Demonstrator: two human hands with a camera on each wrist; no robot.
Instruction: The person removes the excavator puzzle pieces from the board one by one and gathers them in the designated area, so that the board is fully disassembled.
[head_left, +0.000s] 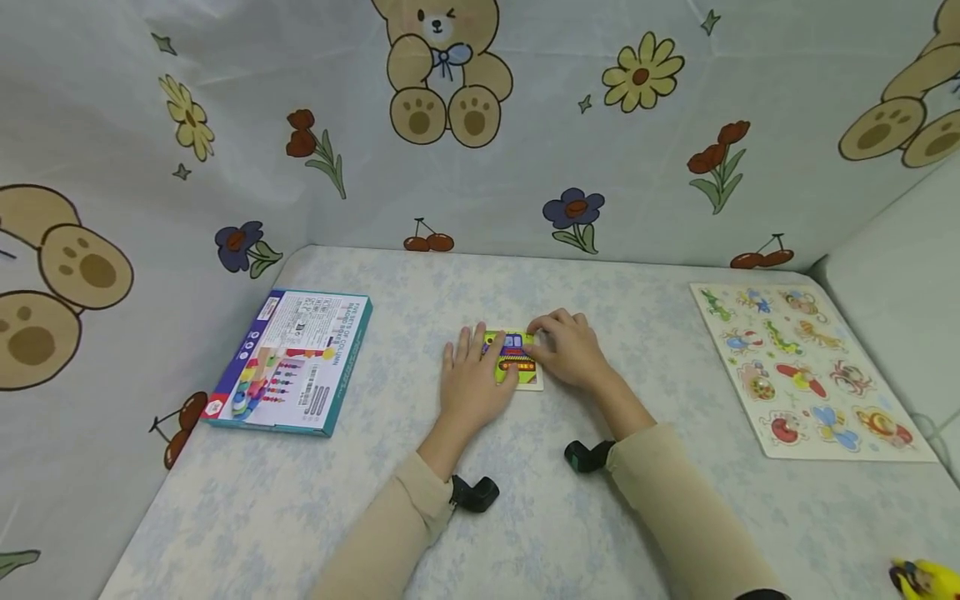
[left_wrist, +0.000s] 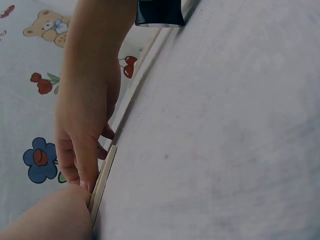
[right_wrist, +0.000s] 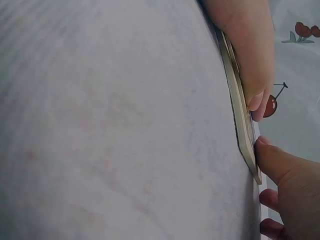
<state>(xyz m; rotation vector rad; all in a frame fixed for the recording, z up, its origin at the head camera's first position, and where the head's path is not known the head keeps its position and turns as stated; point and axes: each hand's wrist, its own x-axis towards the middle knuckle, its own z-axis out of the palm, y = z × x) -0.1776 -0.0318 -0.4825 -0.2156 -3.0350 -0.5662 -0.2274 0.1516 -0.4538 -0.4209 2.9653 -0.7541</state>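
Observation:
A small wooden puzzle board [head_left: 510, 367] with a bright vehicle picture lies on the table between both hands. My left hand [head_left: 474, 385] rests on its left side with the fingers straight, covering part of the picture. My right hand [head_left: 573, 350] holds the board's upper right side with thumb and bent fingers. The right wrist view shows the board's pale edge [right_wrist: 235, 107], the left hand [right_wrist: 247, 45] above and the right hand [right_wrist: 300, 200] with its thumb at the board's end. The left wrist view has the right hand [left_wrist: 85, 125] over the board's edge [left_wrist: 103, 177].
A flat toy box [head_left: 292, 362] lies to the left on the patterned table. At the right is a large board [head_left: 810, 375] with several animal and insect pictures. A yellow object [head_left: 930, 579] is cut off at the lower right corner. A printed cloth [head_left: 510, 183] hangs behind.

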